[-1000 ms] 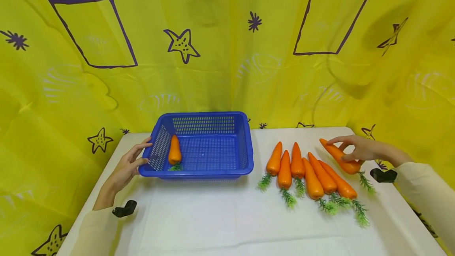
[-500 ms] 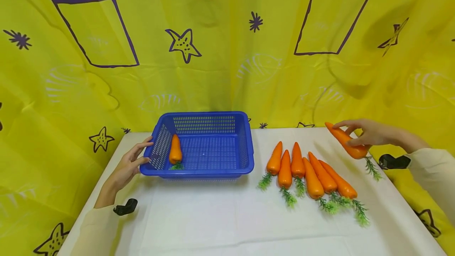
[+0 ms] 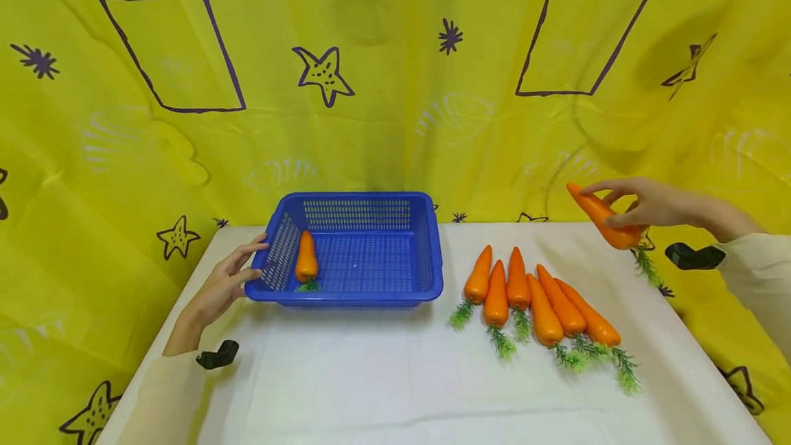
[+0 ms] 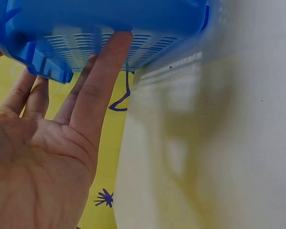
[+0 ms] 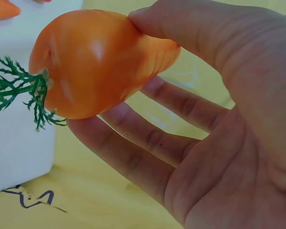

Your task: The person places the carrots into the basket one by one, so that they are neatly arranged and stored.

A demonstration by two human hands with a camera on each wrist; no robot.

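Note:
My right hand (image 3: 643, 203) holds an orange toy carrot (image 3: 601, 218) in the air above the table's far right corner, thumb and fingers pinching its thick end (image 5: 95, 62), green top hanging down. My left hand (image 3: 230, 279) rests with straight fingers (image 4: 102, 71) against the left wall of a blue plastic basket (image 3: 426, 253). One carrot (image 3: 305, 259) lies inside the basket at its left side. Several more carrots (image 3: 537, 297) lie in a row on the white table to the right of the basket.
The white table (image 3: 383, 376) has bare room in front of the basket and carrots. A yellow patterned cloth (image 3: 383, 88) hangs behind and on both sides. Black wrist camera mounts (image 3: 218, 356) sit on both cream sleeves.
My right hand has lifted the carrot off the table and raised it up and slightly rightward. The left hand has stayed against the basket.

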